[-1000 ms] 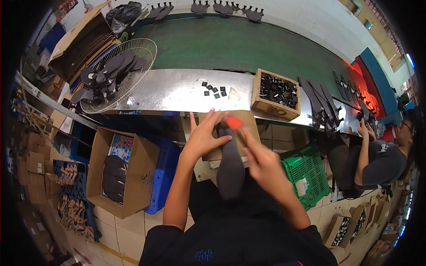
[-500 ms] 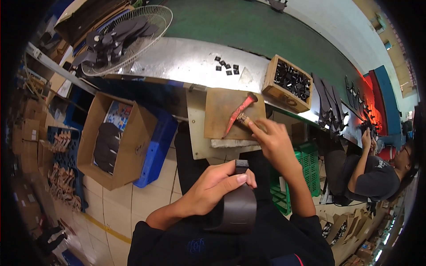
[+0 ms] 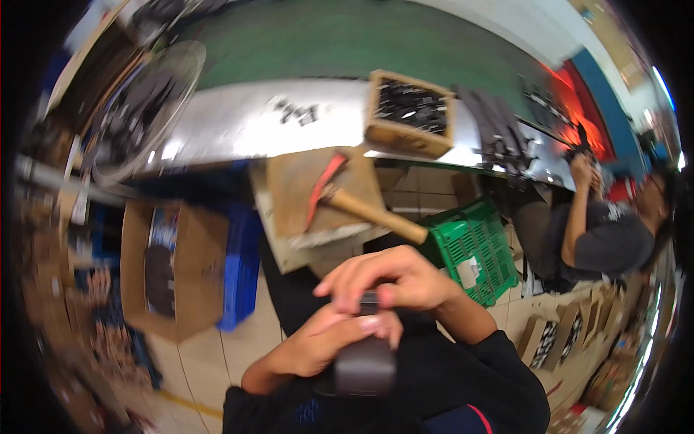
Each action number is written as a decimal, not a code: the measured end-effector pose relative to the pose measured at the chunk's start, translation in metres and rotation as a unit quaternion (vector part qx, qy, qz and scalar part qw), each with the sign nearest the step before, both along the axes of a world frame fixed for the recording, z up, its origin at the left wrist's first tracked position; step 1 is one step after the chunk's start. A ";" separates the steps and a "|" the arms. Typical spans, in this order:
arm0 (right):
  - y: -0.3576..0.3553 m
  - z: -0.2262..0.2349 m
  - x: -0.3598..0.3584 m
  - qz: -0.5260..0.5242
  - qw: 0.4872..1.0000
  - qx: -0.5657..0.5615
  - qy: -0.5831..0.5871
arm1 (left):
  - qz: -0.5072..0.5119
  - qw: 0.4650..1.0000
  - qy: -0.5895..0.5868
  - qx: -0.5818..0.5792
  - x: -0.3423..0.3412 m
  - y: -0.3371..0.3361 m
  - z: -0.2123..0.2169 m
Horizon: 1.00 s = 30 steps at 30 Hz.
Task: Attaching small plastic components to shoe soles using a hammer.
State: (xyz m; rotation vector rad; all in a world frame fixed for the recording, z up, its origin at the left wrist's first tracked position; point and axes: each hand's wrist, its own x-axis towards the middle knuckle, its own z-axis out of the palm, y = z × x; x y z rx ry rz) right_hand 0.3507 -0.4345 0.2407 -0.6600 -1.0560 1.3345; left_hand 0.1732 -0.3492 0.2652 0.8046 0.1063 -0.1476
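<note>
My left hand (image 3: 334, 338) is closed around a dark brown, curved strap-like piece (image 3: 366, 367), held close to my body with its wide bend hanging below the fingers. A small black end (image 3: 369, 302) sticks up above that grip. My right hand (image 3: 408, 278) is bent over this end, its thumb and fingertips on either side of it; the exact contact is blurred. Beyond my hands, a hammer (image 3: 369, 210) with a red head and wooden handle lies on a brown board (image 3: 289, 181), its handle pointing toward the right.
A metal-edged bench (image 3: 231, 116) with a green surface runs across the back, bearing small black pieces (image 3: 296, 112), a wooden box (image 3: 408, 141) and a wire basket (image 3: 195, 69). A cardboard box (image 3: 199, 267) stands left, a green crate (image 3: 473, 246) right. Another person (image 3: 607, 239) works far right.
My right hand has left the hammer handle and come back to the black end of the strap in my left hand. The hammer lies turned, handle toward the right. The view has shifted.
</note>
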 end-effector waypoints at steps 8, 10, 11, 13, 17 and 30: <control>-0.068 -0.013 0.194 -0.619 0.634 -0.176 -0.429 | 0.605 0.665 -0.007 0.437 -0.019 0.203 -0.008; -0.107 -0.030 0.271 -0.693 0.421 -0.194 -0.553 | 0.774 0.474 0.061 0.416 -0.039 0.297 0.003; -0.125 -0.034 0.298 -0.688 0.367 -0.224 -0.584 | 0.731 0.441 0.077 0.515 -0.043 0.328 0.005; -0.131 -0.061 0.348 -0.617 0.425 -0.293 -0.594 | 0.671 0.193 0.276 0.661 -0.091 0.410 -0.003; -0.115 -0.078 0.371 -0.585 0.445 -0.324 -0.595 | 0.669 0.031 0.266 0.693 -0.078 0.396 -0.032; -0.012 0.129 0.204 -0.505 0.147 0.099 -0.845 | 0.315 0.509 -0.187 0.779 0.184 0.091 0.034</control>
